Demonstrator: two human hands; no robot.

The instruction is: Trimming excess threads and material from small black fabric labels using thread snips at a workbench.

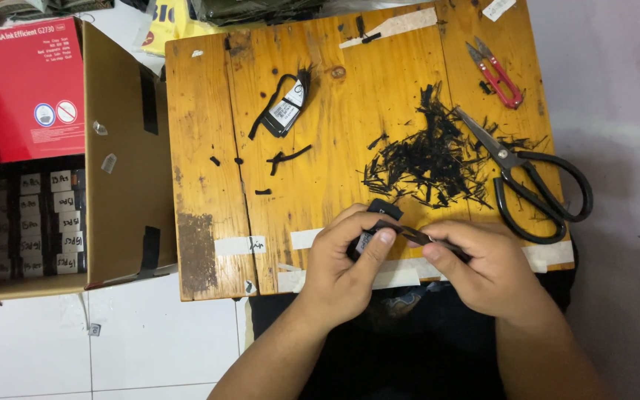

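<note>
both hands pinch a small black strap piece over the wooden table's near edge: left hand grips its body, right hand its strip. beyond lie black trimmings, large black scissors, red snips, a labelled strap; a cardboard box stands left.

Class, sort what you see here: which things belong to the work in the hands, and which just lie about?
In hand: left hand, right hand, black strap.
Lying about: large scissors, red snips, black offcuts, tagged strap, cardboard box.
</note>
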